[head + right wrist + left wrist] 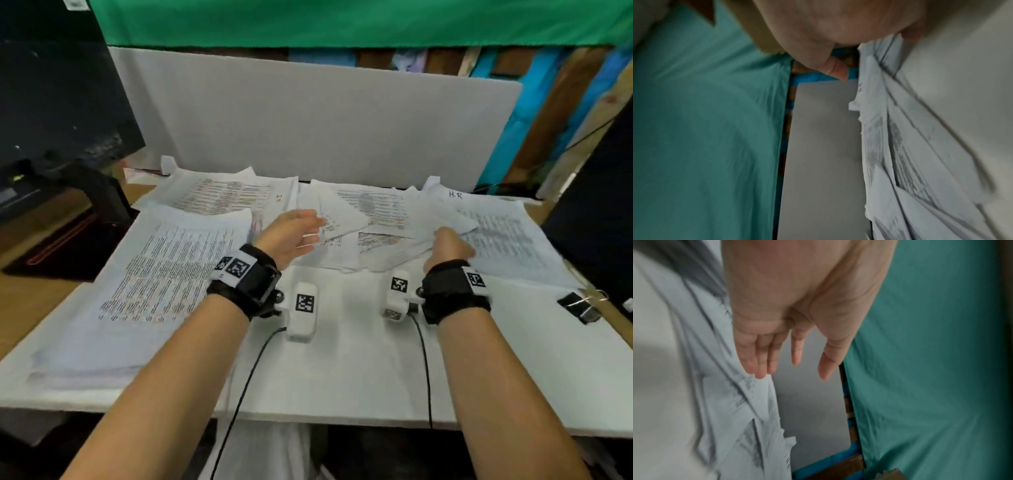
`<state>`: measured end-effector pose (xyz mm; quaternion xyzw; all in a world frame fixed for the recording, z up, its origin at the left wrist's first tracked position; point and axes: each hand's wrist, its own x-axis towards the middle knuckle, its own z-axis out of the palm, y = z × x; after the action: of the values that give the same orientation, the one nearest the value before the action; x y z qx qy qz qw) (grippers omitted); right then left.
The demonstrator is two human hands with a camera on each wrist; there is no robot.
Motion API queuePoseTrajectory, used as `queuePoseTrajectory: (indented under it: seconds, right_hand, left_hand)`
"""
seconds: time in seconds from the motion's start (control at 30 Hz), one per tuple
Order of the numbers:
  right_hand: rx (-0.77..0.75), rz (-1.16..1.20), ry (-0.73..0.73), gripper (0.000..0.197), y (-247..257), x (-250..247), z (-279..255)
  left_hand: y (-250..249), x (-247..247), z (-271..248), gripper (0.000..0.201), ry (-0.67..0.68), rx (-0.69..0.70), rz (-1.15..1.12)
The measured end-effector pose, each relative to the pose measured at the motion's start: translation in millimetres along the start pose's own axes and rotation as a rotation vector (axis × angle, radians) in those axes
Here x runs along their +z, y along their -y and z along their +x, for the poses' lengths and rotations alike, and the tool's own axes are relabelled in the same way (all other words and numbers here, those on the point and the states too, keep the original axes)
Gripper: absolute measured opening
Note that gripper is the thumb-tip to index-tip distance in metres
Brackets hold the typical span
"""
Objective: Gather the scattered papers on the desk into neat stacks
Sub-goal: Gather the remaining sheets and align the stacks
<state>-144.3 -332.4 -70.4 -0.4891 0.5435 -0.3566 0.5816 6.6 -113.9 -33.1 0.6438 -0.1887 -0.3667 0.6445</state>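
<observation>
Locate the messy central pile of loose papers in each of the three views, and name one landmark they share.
Head: the loose paper pile lies mid-desk between both hands.
Left wrist: the pile runs down the left side, under the fingertips.
Right wrist: the pile runs down the right side, below the palm.
Shared landmark: the green cloth.

Papers [359, 219] spread across table [342, 377] centre, before upright board [308, 120]; thick stack [154, 281] at left, binder clip [580, 306] near right edge, both hands over the central sheets.
</observation>
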Motion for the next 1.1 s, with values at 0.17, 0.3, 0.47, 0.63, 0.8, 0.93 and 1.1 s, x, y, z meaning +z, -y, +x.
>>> queuePoseTrajectory:
  seconds: [0.17,0.3,0.47,0.63,0.8,0.93,1.1]
  right_hand:
    - [0.159,0.301,0.284,0.010,-11.5,0.0,18.5]
    - [0.165,0.227,0.424,0.013,-11.6,27.0,24.0]
    - [-0.041,-0.059,0.387,0.038,-11.7,33.9,45.3]
    - [-0.188,0.334,0.500,0.022,26.2,-21.2,38.6]
    - [-0.053,0.570,0.581,0.042,28.3,-70.3,48.3]
    - [0.005,0.495,0.705,0.034,20.6,-71.9,45.3]
    - [0.003,0.360,0.850,0.041,19.9,-60.2,42.8]
  left_hand:
    - [27.3,50.4,36.7,0.038,0.128,-0.082,-0.003]
    - [42.2,68.5,59.5,0.043,0.152,-0.083,-0.026]
    - [53.7,68.9,72.5,0.027,0.178,-0.027,-0.226]
    - [47.0,57.6,76.8,0.045,0.108,0.145,-0.392]
    - [44.7,62.3,70.6,0.053,0.154,0.106,-0.335]
    - [44.2,62.5,59.8,0.080,0.340,0.092,-0.299]
    - [42.2,70.1,48.8,0.047,0.225,0.162,-0.176]
